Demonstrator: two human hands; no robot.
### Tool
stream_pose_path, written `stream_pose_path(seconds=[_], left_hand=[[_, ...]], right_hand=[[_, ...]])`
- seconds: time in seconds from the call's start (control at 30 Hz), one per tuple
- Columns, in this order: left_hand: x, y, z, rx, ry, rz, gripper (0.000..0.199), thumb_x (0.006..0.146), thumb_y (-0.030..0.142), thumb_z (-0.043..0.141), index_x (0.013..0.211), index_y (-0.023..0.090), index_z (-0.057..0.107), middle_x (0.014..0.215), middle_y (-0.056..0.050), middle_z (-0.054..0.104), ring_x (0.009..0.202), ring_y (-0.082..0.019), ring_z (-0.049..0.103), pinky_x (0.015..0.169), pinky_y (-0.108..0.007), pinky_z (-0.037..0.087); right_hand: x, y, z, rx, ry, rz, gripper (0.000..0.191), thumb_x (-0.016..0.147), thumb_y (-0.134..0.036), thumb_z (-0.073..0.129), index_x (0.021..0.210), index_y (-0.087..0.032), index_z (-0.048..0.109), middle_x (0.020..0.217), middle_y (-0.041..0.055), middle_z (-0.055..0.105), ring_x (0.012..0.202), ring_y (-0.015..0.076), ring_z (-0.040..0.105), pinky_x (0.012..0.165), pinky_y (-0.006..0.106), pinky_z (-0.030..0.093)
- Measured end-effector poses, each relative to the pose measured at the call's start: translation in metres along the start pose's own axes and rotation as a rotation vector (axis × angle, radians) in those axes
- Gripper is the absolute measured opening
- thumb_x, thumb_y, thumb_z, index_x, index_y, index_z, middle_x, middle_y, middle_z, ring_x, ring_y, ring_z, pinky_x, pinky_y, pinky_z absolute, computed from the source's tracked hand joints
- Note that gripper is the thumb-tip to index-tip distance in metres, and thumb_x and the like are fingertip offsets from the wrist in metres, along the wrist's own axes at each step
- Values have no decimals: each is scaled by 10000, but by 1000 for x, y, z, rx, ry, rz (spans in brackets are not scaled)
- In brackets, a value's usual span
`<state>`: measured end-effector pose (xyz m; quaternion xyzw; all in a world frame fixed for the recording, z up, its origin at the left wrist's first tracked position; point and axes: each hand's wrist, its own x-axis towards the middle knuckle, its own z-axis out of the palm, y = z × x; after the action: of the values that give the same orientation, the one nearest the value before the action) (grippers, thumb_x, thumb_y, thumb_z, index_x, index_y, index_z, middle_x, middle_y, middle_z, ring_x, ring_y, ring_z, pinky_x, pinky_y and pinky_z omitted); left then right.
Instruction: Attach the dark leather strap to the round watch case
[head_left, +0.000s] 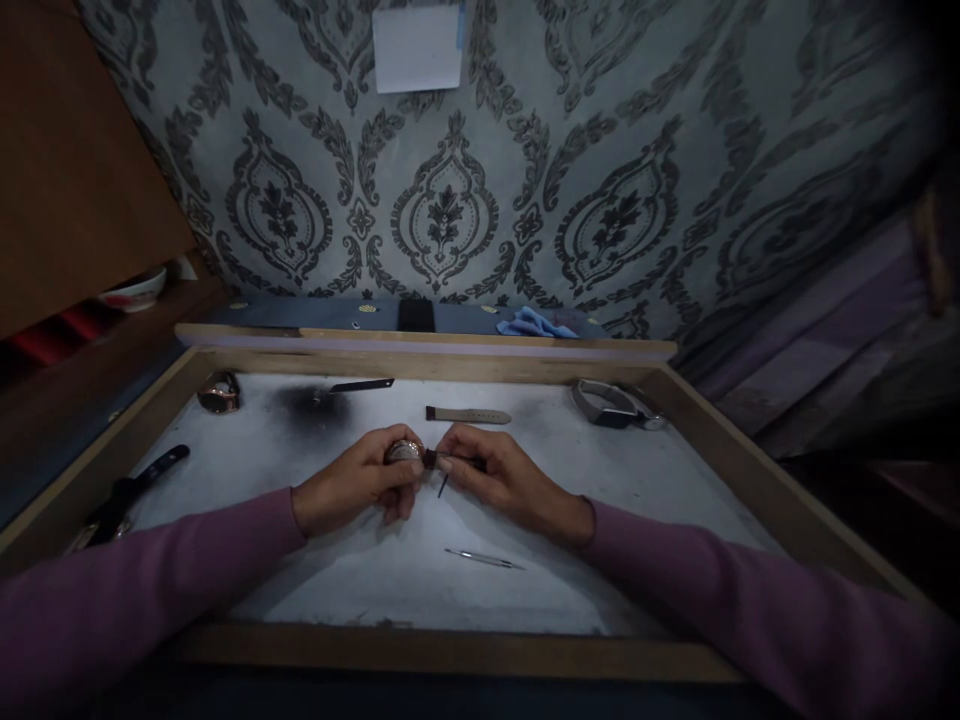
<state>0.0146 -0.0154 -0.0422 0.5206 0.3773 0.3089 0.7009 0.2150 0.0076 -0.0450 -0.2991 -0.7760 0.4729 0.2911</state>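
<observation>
Watch [406,453] in left hand [356,480]

Both arms wear long sleeves of one muted purple, turning mauve where light catches the cloth and deep plum in shadow. The left sleeve [172,560] fits closely along the forearm, marked by soft, shallow creases, and ends in a smooth, snug left cuff [285,520] at the wrist. The right sleeve [712,580] matches it in colour; its cloth looks plain, with broader folds and darker hollows higher up, and it tapers to an equally close right cuff [604,528]. Past the cuffs, the left hand [356,485] and right hand [517,482] are bare. The weave is too dim to make out.
</observation>
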Motion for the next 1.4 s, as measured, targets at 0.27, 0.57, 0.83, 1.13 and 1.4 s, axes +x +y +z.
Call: stream_pose_path(seconds=[0.27, 0.57, 0.83, 1.13, 1.4], left_hand=[[1, 4, 4, 84, 38, -4, 261, 789, 376, 626, 829, 183, 454, 441, 75, 511, 344, -54, 369, 361, -172, 240], [0, 7, 7, 111, 73, -16, 197, 786, 333, 602, 809, 188, 470, 483, 88, 443, 368, -53, 352, 365, -177, 209], [3, 3, 6, 93, 124, -43, 142, 736, 251, 603, 773, 180, 486, 524, 75, 464, 369, -42, 377, 359, -171, 204], [1, 10, 7, 183, 141, -44, 69, 701, 200, 564, 729, 172, 507, 502, 69, 465, 369, -45, 367, 360, -169, 210], [-1, 13, 6, 199, 139, -63, 74, 698, 195, 583, 714, 170, 515, 536, 58, 479, 393, -48, 385, 378, -175, 228]], right_hand=[[0, -3, 2, 43, -7, 24, 204, 891, -332, 533, 779, -163, 511, 585, -53, 440, 530, 78, 387, 492, 205, 309], [0, 1, 4, 86, -29, 42, 167, 892, -297, 531, 790, -167, 507, 594, -51, 472, 537, 79, 424, 515, 217, 345], [0, -3, 4, 85, -40, 54, 157, 891, -287, 515, 783, -174, 497, 555, -62, 472, 472, 65, 384, 472, 210, 311], [0, 0, 6, 24, -51, 9, 170, 894, -309, 512, 803, -165, 507, 580, -52, 503, 492, 66, 404, 495, 213, 324], [-10, -13, -7, -466, 185, -122, 151, 895, -274, 512, 983, -155, 542, 819, 41, 595, 676, 134, 514, 600, 251, 383]])
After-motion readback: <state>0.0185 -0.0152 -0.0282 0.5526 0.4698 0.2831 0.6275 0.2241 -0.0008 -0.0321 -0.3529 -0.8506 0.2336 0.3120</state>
